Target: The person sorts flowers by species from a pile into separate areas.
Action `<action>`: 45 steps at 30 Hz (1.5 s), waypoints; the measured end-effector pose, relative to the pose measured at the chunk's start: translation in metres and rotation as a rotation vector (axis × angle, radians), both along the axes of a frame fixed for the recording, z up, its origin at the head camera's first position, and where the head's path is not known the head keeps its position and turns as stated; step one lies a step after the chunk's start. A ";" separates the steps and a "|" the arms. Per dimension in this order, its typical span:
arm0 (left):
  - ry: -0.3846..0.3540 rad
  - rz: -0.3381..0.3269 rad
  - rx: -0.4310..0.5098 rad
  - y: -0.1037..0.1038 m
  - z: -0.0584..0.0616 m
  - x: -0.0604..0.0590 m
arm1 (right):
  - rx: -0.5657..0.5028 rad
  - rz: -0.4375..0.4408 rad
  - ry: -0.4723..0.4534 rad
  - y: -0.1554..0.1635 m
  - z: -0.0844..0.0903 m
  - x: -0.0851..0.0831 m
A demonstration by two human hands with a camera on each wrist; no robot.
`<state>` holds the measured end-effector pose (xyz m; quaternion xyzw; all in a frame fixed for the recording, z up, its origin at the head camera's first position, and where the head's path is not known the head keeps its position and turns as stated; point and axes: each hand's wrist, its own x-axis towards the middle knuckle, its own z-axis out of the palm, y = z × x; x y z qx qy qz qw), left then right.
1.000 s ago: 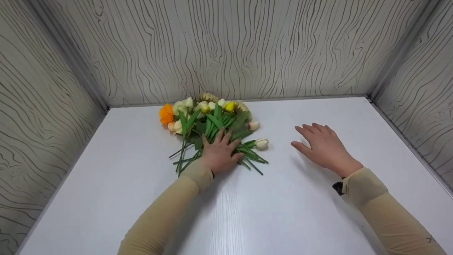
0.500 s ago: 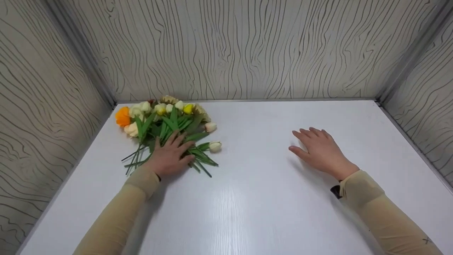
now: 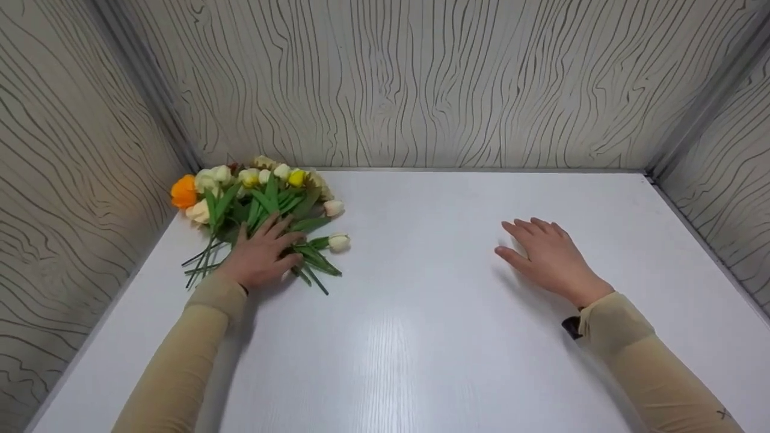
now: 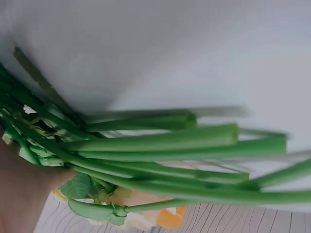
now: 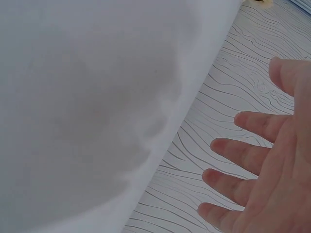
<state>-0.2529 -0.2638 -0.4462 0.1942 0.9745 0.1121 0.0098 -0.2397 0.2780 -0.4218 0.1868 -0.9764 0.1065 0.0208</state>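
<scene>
A bunch of artificial flowers point(image 3: 258, 198) with white, yellow and orange heads and green stems point(image 4: 184, 145) lies at the table's far left corner. My left hand point(image 3: 261, 252) rests flat on the stems with fingers spread, pressing them to the table. One white bud point(image 3: 338, 242) sticks out to the right of the hand. My right hand point(image 3: 544, 252) hovers just above the white table point(image 3: 421, 337) at the right, palm down, fingers straight point(image 5: 243, 160), holding nothing.
Wood-grain walls point(image 3: 421, 84) close in the table at the back and on both sides. The bunch lies close to the left wall point(image 3: 72, 180).
My left hand has slid the bunch leftward across the table toward the left wall. The right hand has stayed about where it was.
</scene>
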 end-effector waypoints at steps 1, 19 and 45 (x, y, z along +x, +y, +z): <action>-0.002 0.008 0.010 0.001 0.003 0.000 | -0.006 -0.003 0.000 0.001 0.001 0.000; 0.039 0.657 0.194 -0.076 0.038 0.014 | -0.082 -0.059 0.002 0.016 0.001 0.006; -0.016 0.550 0.456 -0.061 0.076 0.018 | -0.078 -0.051 -0.034 0.010 -0.005 0.002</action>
